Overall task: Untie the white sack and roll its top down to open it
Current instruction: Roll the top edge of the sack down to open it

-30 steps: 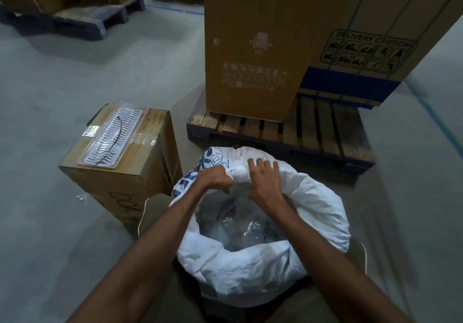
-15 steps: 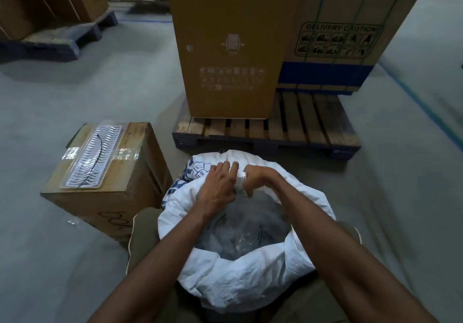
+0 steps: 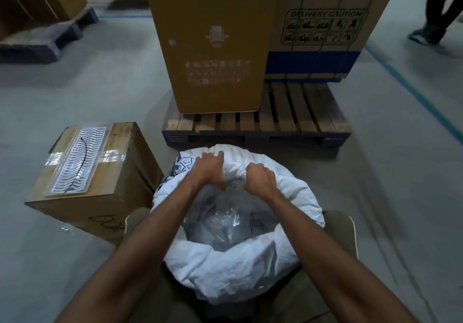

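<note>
So from the head cam we're looking straight down at the white sack, which stands on the floor right in front of us, just this side of the wooden pallet and right beside the taped cardboard box on our left. The mouth is already open and rolled into a fat cuff all the way round, and we can see crinkly clear plastic inside. Both hands are on the far rim: our left hand lies over the roll with fingers fairly straight and the thumb tucked under the edge, while our right hand is curled into a fist gripping the rolled fabric. The stuff looks like woven poly sacking, so we reckon it's soft and floppy, a bit slick, and light on its own, though the contents probably anchor it. Nothing fragile about the cloth itself. Best place to grab seems to be the cuff, pinching the roll with thumbs inside and working around the rim so it stays even and doesn't spring back up.
</note>
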`<state>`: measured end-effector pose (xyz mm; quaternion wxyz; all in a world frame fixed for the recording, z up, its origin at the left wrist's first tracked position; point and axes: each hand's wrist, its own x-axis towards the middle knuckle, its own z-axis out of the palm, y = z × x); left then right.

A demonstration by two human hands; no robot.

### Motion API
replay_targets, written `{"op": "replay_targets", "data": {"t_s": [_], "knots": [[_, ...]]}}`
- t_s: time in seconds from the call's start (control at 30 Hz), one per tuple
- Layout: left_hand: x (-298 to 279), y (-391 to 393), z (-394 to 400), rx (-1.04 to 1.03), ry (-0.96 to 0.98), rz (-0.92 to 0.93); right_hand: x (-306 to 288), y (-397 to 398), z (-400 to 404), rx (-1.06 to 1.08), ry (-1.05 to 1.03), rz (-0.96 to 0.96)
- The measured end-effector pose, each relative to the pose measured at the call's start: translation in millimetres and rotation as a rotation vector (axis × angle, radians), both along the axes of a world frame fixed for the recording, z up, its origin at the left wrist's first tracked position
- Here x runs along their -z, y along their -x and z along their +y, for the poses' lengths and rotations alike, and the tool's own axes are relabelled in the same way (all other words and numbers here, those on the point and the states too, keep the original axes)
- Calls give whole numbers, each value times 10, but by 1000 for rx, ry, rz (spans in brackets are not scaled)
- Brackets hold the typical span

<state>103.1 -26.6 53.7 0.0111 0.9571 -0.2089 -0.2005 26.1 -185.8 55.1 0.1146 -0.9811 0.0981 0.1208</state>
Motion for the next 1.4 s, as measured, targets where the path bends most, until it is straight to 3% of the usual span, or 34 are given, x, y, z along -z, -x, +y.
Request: {"op": "replay_targets", "data": {"t_s": [0.07,0.13,0.2,0.27,0.37,0.47,0.53,0.63,0.73,0.83,0.97,1.03,1.1,1.2,1.3,1.4], "knots": [[151,190,-117,183,40,-290,-110,-158,-70,-15,-91,158],[259,268,-222,281,119,-372,-235,-301,-121,-61,-169,319],[252,240,-320,218,155,-318,-267,-361,-160,-76,-222,384],[179,145,-410,158,109,-240,-152,-280,-146,-59,-218,287],[124,10,-440,112,5,-33,141,45,-76,-30,84,-16],[50,-185,-419,97,-33,176,204,301,-94,62,260,-123],[14,-292,-433,139,-8,222,172,321,-169,132,143,-57],[38,-215,-434,243,131,97,51,202,-302,256,-118,85],[115,-58,-331,381,318,10,-103,27,-477,191,-369,294],[139,-36,-313,309,462,-76,-162,-31,-549,192,-503,341],[168,-137,-432,44,382,-103,-58,98,-451,56,-194,62],[190,-262,-445,-79,359,-40,1,279,-436,133,29,-101],[153,-369,-452,-146,432,90,70,413,-471,211,64,-152],[105,-420,-463,-87,493,166,172,466,-540,243,-216,-69],[139,-283,-494,160,417,-101,131,352,-608,384,-567,-71],[129,-68,-622,466,399,-87,72,184,-704,428,-813,-8]]}}
